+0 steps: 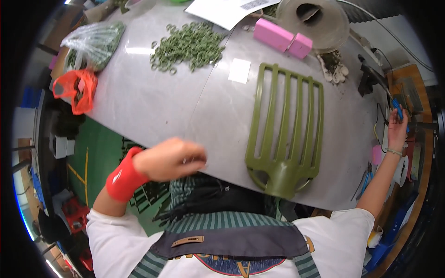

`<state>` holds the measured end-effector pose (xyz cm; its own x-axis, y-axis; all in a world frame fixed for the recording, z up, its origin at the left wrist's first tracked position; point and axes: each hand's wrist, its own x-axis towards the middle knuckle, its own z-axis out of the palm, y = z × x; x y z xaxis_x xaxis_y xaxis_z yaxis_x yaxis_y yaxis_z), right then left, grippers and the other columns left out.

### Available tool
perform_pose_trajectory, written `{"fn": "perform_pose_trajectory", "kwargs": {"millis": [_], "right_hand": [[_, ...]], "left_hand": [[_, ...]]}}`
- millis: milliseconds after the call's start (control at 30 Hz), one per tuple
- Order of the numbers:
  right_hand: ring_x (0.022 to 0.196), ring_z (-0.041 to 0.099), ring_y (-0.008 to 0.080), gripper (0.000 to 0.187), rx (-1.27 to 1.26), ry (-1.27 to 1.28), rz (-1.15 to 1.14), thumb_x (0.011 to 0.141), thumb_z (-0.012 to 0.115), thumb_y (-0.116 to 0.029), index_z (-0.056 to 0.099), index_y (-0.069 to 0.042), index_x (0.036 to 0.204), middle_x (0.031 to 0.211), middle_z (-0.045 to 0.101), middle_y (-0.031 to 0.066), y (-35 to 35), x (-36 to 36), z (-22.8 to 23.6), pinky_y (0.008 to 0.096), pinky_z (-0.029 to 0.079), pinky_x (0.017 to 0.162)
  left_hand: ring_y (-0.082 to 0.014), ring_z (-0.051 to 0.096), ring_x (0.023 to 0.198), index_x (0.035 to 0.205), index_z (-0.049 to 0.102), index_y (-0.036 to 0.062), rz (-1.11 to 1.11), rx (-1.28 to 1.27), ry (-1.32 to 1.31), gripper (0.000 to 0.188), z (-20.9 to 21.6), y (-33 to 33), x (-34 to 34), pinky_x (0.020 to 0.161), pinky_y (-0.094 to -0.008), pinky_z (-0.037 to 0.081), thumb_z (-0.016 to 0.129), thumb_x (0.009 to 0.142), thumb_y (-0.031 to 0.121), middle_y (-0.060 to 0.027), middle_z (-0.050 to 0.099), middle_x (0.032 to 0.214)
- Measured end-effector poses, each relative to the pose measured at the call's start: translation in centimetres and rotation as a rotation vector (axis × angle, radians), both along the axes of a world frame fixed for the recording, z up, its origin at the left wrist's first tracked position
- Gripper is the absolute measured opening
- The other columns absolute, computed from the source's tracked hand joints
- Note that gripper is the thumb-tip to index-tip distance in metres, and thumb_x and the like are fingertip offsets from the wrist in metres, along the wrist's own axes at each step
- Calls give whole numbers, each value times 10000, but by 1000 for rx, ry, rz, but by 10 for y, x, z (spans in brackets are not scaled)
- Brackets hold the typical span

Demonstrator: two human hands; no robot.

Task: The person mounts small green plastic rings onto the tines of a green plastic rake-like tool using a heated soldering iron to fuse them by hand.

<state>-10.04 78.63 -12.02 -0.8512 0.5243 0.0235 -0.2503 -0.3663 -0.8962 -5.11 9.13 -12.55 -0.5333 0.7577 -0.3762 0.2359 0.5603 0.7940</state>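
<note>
An olive-green plastic slotted shovel head (pixel 285 116), with long bars and a short socket toward me, lies flat on the grey metal table (pixel 194 111). At the far right, my right hand (pixel 397 129) is closed around the blue handle of what looks like a soldering iron (pixel 397 109). Its metal shaft reaches toward a black stand (pixel 367 78). My left hand (pixel 174 158), below a red wristband, hovers at the table's near edge, left of the shovel head. Its fingers are curled and slightly blurred; whatever they may pinch is hidden.
Many green rings (pixel 187 46) lie heaped at the back, near a white paper square (pixel 239 70). A pink block (pixel 282 38), a round grey dish (pixel 333 28) and a soiled glove (pixel 334 69) sit back right. Plastic bags (pixel 95 44) stand left; blue-handled pliers (pixel 367 178) lie right.
</note>
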Motion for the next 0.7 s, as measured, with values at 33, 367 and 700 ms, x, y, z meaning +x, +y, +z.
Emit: {"fn": "perform_pose_trajectory", "kwargs": {"millis": [33, 367, 700], "right_hand": [[940, 621, 195, 333, 4, -21, 6, 935, 613, -113, 559, 70, 1208, 1061, 594, 144, -3, 5, -1, 288, 552, 907], [927, 624, 223, 275, -169, 84, 35, 906, 639, -75, 572, 94, 1112, 970, 606, 160, -10, 39, 9, 304, 567, 869], [882, 639, 205, 264, -211, 102, -34, 910, 636, -98, 596, 80, 1100, 998, 609, 155, -31, 49, 19, 308, 575, 854]], "left_hand": [[-347, 639, 771, 962, 636, 24, -62, -86, -107, 172, 1, -13, 25, 692, -417, 515, 606, 907, 184, -164, 658, 810], [-338, 586, 805, 980, 646, 40, 327, -173, 252, 244, -112, -38, 150, 709, -415, 476, 622, 912, 274, -142, 585, 843], [-256, 561, 793, 928, 720, 95, 90, -33, 592, 406, -71, -12, 137, 714, -358, 427, 707, 802, 481, -51, 651, 823]]}}
